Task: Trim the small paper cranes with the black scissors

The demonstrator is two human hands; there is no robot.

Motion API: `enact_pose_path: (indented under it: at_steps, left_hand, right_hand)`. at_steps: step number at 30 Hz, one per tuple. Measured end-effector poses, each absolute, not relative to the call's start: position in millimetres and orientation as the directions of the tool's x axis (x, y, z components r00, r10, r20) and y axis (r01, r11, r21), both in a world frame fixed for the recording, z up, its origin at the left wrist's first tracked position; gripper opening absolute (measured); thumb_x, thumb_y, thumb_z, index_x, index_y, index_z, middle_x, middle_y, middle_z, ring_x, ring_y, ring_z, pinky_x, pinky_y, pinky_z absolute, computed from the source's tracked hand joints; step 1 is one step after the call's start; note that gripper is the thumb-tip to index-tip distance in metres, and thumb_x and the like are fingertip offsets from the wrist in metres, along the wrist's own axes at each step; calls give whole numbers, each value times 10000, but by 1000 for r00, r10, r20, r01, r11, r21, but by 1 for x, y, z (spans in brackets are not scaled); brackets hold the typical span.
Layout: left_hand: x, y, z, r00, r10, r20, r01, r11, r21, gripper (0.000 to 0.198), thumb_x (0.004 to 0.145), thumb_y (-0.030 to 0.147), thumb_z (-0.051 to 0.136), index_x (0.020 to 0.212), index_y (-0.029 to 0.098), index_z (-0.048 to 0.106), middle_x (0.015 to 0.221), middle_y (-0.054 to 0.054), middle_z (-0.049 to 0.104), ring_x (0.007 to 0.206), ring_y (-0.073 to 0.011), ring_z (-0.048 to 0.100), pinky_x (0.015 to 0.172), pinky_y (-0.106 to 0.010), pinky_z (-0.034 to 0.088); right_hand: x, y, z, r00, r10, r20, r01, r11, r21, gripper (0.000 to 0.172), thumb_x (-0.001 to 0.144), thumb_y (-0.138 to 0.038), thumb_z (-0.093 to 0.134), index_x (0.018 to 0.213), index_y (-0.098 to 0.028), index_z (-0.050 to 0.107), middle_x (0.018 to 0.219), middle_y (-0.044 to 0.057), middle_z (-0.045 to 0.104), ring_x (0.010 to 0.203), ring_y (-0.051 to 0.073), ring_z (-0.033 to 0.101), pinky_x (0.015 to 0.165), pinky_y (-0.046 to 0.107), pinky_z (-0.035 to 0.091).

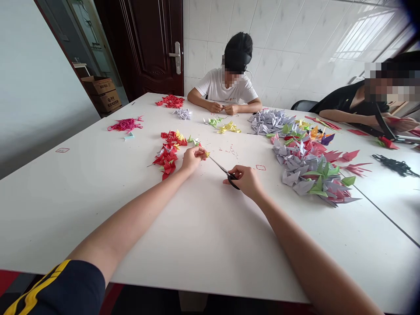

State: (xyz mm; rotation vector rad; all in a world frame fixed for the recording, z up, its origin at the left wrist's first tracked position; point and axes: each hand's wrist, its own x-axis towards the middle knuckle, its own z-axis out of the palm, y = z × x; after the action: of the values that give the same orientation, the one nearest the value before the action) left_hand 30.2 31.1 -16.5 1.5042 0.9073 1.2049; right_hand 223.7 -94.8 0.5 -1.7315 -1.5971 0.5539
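Observation:
Scissors (221, 166) with black handles and slim metal blades are in my right hand (248, 180), fingers wrapped round the loops. Their tips reach a small yellow folded paper piece (207, 154), pinched in the fingertips of my left hand (193, 159). Whether the blades are cutting it cannot be made out. Just left of my left hand lies a cluster of red, yellow and green folded paper cranes (168, 158), with a dark thread end showing. Small red scraps (229, 151) are scattered beyond the scissors.
A large heap of grey, pink and green paper cranes (303, 168) covers the table's right part. Red cranes (171, 101), pink strands (126, 124) and yellow cranes (229, 127) lie farther off. Two people sit across the white table (164, 245). Black cord (395, 165) lies at right.

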Motion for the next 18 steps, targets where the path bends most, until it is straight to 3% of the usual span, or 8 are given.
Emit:
enact_pose_path:
  at_steps: [7, 18]
  left_hand:
    - [30, 33, -17, 261, 927, 269, -7, -277, 961, 120, 673, 132, 610, 787, 138, 647, 720, -35, 660, 670, -126, 609, 695, -281, 500]
    - [30, 32, -17, 259, 914, 313, 20, -329, 944, 154, 648, 92, 542, 754, 138, 645, 716, -32, 671, 657, -112, 607, 661, -245, 492]
  right_hand:
    - [225, -95, 2, 125, 972, 201, 778, 30, -627, 354, 583, -512, 762, 771, -226, 674, 609, -19, 558, 548, 132, 445, 513, 256, 313]
    - [223, -97, 6, 125, 975, 185, 821, 3, -571, 281, 614, -445, 750, 779, -236, 662, 605, -28, 568, 557, 134, 446, 512, 254, 293]
